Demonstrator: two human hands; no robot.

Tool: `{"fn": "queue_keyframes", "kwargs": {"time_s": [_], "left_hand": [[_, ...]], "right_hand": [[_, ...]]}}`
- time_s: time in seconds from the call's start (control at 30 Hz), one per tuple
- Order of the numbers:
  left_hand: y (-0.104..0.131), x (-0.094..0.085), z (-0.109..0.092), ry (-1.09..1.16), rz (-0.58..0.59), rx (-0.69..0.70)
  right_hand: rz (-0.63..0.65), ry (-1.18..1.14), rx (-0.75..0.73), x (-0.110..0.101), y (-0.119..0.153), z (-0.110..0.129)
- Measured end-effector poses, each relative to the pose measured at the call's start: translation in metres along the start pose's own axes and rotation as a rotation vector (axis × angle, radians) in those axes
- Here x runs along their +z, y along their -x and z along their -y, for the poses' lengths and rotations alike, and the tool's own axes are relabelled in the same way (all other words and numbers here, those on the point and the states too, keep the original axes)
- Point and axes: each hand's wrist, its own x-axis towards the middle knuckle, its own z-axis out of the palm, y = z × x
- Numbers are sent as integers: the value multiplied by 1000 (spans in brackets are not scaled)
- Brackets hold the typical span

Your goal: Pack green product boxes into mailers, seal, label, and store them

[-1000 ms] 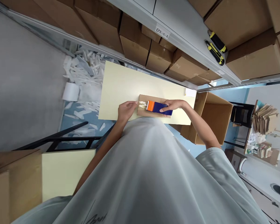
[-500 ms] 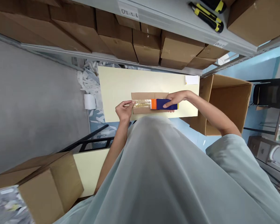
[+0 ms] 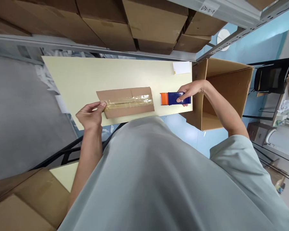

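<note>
A flat brown cardboard box (image 3: 122, 112) lies slightly tilted on the pale table (image 3: 91, 72). Clear packing tape (image 3: 135, 102) runs lengthwise along the box's top and ends near its right edge. At the box's left end, my left hand (image 3: 90, 112) pinches the tape's end with thumb and fingers, touching the cardboard there. My right hand (image 3: 189, 93) grips a dark blue and orange tape dispenser (image 3: 172, 98) from its right end. The dispenser is apart from the box, just to its right, its orange end facing left.
A large open carton (image 3: 227, 93) stands right of the table. Shelving with several boxes (image 3: 156, 22) runs along the back. A white paper (image 3: 181, 68) lies at the table's back right corner. More cardboard (image 3: 26, 199) sits at lower left.
My right hand with the dispenser has come off the box to the right, leaving tape along its top. The view has shifted, and the box now appears further left.
</note>
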Motion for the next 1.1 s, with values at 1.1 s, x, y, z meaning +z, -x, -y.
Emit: {"fn": "queue_keyframes", "kwargs": {"time_s": [1.1], "left_hand": [[45,18,-51,-292,76,625]], "right_hand": [[-916,255,378,81,-87,9]]}}
